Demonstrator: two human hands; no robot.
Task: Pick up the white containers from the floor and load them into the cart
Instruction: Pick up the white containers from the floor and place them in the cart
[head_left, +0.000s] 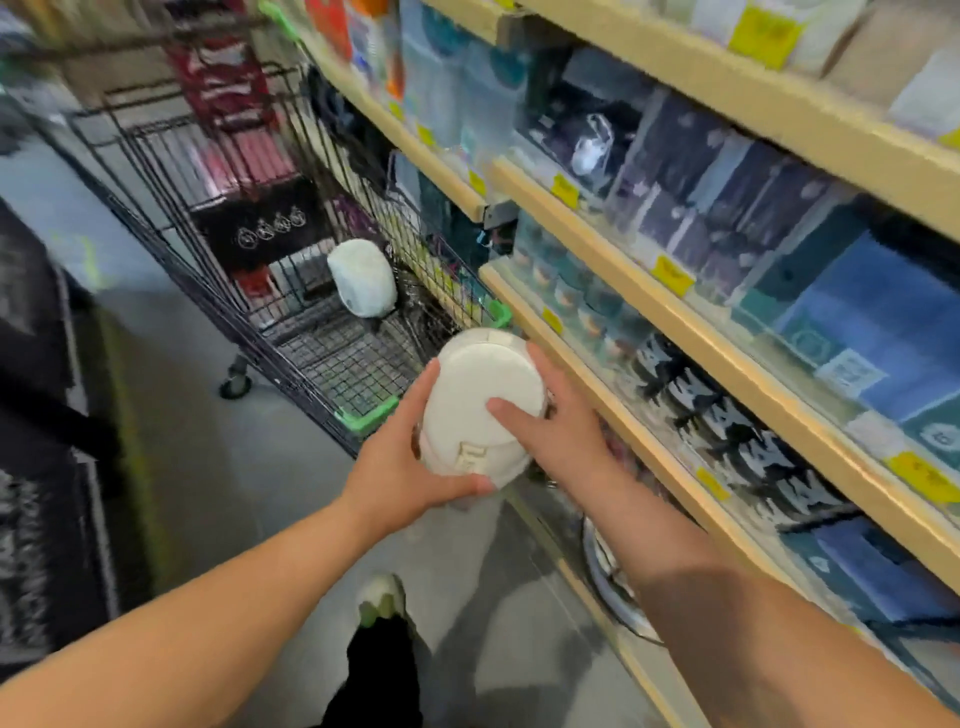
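A round white container (475, 387) with a clip latch on its lid is held in front of me, just short of the cart's near corner. My left hand (400, 462) grips its left side and bottom. My right hand (553, 421) presses against its right side with fingers spread over the lid. A second white container (362, 283) lies tilted inside the black wire cart (332, 364), near the right wall of the basket. The whole view is motion-blurred.
Wooden shelves (649, 322) packed with boxed goods and yellow price tags run along the right. The cart has green corner bumpers and holds red and black items at its far end. Dark rugs (36, 415) lie on the left floor. My shoe (382, 597) shows below.
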